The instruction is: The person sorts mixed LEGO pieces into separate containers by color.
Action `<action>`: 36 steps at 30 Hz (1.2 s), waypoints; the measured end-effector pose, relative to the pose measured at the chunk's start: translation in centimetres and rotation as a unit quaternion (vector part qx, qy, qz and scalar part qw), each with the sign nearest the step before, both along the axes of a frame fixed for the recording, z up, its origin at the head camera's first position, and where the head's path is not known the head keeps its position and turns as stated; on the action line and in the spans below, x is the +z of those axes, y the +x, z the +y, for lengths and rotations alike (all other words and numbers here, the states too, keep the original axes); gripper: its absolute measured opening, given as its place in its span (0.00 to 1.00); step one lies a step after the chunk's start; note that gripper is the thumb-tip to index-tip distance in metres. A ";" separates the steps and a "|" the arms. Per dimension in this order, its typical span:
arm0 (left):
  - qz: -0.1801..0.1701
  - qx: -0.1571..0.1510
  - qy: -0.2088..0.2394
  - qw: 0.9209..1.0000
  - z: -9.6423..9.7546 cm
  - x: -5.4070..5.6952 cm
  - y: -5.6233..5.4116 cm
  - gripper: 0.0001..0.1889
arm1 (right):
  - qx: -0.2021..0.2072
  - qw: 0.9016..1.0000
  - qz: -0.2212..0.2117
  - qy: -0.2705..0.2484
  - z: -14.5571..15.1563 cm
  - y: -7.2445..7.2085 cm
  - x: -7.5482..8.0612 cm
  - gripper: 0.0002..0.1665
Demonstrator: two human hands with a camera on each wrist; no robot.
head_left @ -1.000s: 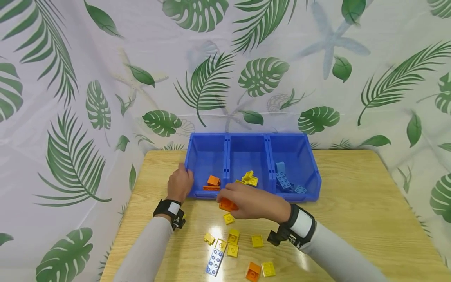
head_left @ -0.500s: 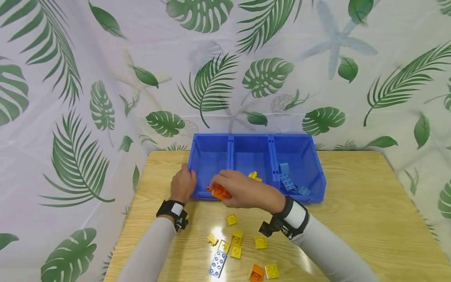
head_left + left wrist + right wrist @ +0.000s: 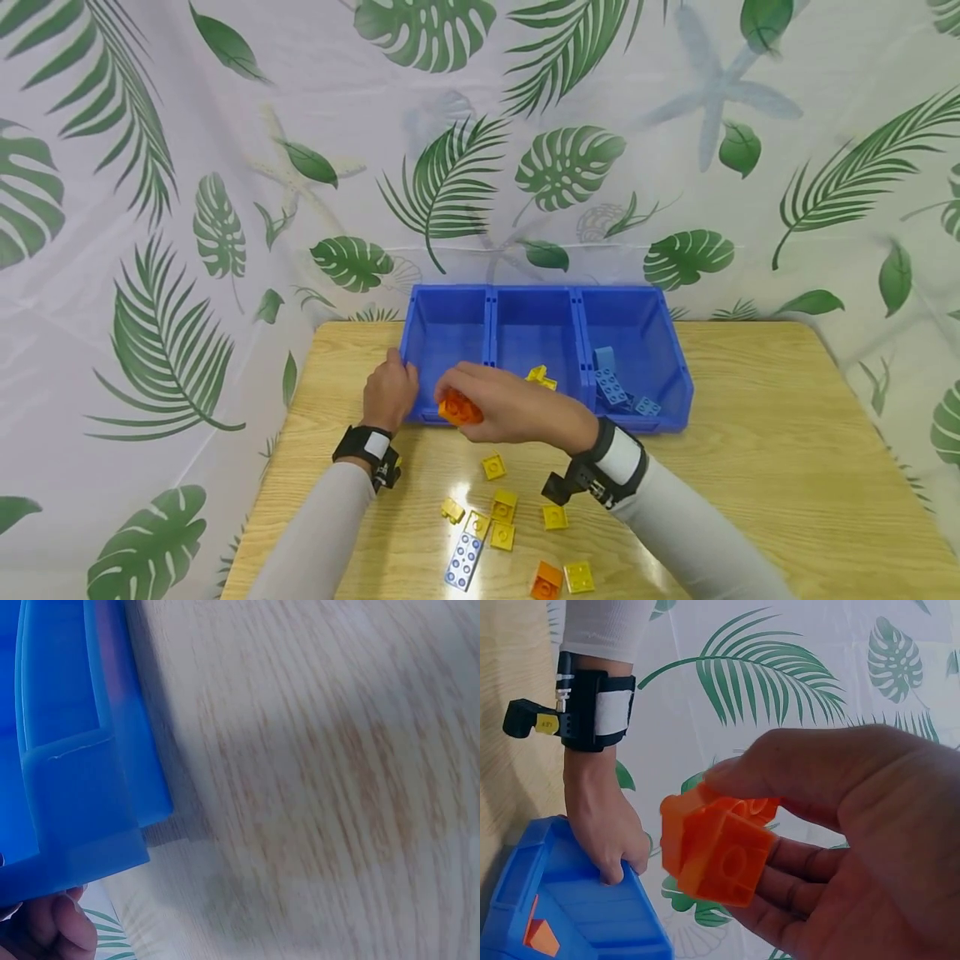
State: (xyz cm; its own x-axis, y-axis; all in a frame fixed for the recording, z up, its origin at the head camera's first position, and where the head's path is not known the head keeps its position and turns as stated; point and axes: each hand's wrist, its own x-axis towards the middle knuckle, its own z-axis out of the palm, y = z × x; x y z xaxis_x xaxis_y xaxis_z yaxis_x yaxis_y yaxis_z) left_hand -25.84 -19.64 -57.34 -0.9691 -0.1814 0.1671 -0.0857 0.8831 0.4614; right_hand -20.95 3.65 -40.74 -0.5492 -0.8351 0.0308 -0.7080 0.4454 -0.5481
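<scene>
My right hand point(image 3: 510, 404) pinches several orange toy building bricks point(image 3: 724, 851) between thumb and fingers, above the front of the left blue bin point(image 3: 448, 317). In the right wrist view these bricks are clustered together, some with their hollow undersides showing. My left hand point(image 3: 390, 390) grips the left wall of that same bin, its fingers curled at the rim; the left wrist view shows only a bit of the fingers point(image 3: 71, 926) under the edge. An orange brick point(image 3: 542, 937) lies inside the left bin, hidden in the head view behind my right hand.
Yellow bricks point(image 3: 541, 377) lie in the middle bin point(image 3: 534, 321), and blue bricks point(image 3: 611, 387) in the right bin point(image 3: 626, 321). In front on the wooden table point(image 3: 772, 450) are scattered yellow bricks point(image 3: 503, 505), a pale blue brick point(image 3: 463, 562) and an orange brick point(image 3: 547, 581). A leaf-patterned cloth point(image 3: 570, 167) hangs behind.
My right hand has moved left and slightly up with the orange bricks, from the seam of the left and middle bins to over the left bin. The left hand keeps its grip.
</scene>
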 end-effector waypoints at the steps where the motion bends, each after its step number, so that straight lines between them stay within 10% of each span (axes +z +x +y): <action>1: 0.003 -0.001 0.000 1.000 0.0 -0.1 0.0 0.12 | -0.003 1.000 -0.003 -0.006 -0.2 -0.1 -0.1 0.23; 17: 0.029 0.008 -0.003 1.000 -0.1 0.0 0.2 0.11 | -0.006 0.989 -0.128 -0.068 -2.8 0.3 -6.1 0.24; 24: 0.024 0.017 -0.008 1.000 -0.1 -0.4 0.4 0.11 | -0.048 0.993 -0.092 -0.051 -3.2 -1.9 -8.7 0.24; 36: -0.004 0.016 -0.007 1.000 0.1 -0.2 0.8 0.12 | -0.087 0.993 -0.082 0.020 -4.9 -5.4 -8.5 0.24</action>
State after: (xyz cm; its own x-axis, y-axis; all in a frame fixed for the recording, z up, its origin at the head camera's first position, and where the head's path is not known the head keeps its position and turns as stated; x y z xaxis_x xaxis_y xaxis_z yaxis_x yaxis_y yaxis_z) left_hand -25.01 -19.50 -57.53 -0.9642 -0.2099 0.1620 -0.1176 0.8862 0.4482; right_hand -26.35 -1.27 -49.24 -0.6796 -0.7263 -0.1031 -0.5210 0.5768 -0.6292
